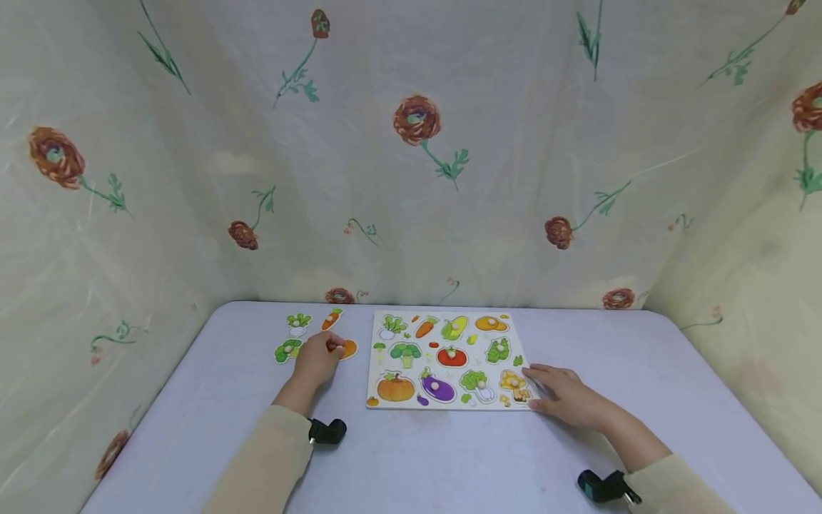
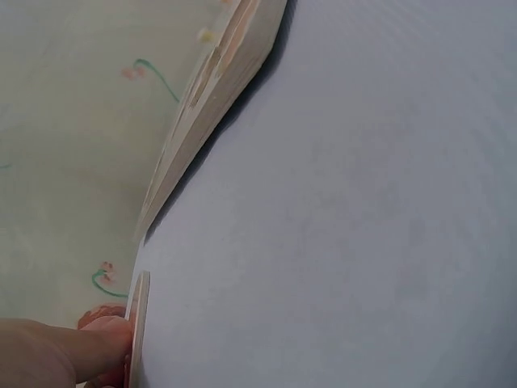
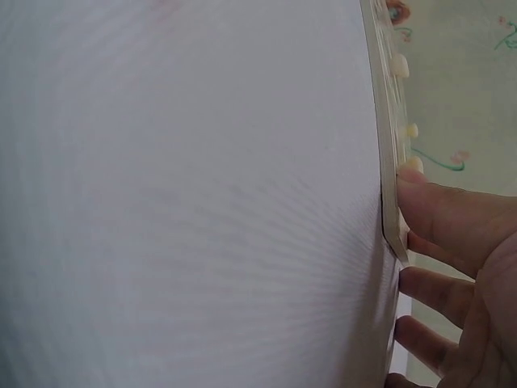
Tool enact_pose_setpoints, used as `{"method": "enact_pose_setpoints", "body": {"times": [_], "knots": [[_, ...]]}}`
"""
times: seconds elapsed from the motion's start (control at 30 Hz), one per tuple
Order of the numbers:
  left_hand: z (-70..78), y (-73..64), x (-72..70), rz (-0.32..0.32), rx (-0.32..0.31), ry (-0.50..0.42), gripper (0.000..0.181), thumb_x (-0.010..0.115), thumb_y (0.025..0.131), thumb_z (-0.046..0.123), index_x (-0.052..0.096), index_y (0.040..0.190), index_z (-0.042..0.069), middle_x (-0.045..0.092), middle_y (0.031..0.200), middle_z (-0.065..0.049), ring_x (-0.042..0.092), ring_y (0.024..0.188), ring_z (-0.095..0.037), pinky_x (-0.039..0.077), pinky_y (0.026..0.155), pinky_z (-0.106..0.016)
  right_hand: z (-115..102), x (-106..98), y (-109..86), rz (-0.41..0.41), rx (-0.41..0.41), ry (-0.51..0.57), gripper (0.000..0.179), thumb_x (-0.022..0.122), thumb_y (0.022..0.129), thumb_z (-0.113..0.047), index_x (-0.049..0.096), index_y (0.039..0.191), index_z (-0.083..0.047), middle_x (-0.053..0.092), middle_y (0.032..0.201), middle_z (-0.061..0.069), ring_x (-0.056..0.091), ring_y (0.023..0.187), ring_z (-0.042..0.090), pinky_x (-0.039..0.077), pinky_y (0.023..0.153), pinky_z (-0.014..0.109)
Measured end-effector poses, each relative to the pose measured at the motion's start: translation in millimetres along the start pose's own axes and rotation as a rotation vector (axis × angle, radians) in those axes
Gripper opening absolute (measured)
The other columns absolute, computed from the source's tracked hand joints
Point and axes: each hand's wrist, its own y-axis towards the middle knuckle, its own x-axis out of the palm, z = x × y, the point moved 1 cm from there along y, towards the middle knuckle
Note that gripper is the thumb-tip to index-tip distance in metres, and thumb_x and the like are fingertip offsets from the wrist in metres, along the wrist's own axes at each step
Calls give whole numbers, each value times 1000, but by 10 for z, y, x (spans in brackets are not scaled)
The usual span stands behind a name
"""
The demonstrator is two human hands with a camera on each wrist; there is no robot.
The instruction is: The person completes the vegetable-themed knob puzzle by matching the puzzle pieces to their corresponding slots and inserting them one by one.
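No readable text, labels, brands or numbers in any view.

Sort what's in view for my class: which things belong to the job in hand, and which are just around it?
Belongs to the job:
- puzzle board
- turnip piece, carrot piece, broccoli piece
- orange piece at the left hand

Just around it:
- tablecloth
- floral curtain
- two black wrist cameras

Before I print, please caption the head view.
Left hand grips flat orange puzzle piece; right hand touches white rectangular vegetable board.
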Motion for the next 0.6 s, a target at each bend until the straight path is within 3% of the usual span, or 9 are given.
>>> {"method": "enact_pose_setpoints", "body": {"times": [0.6], "knots": [[28,-134,-61,-33,46,0,5,67,97,11,67,102,9,65,97,-5,57,87,-21,52,77,-33,0,5,-5,-6,3,1,71,70,92,-38,47,147,-1,36,153,28,26,138,56,24,108,72]]}}
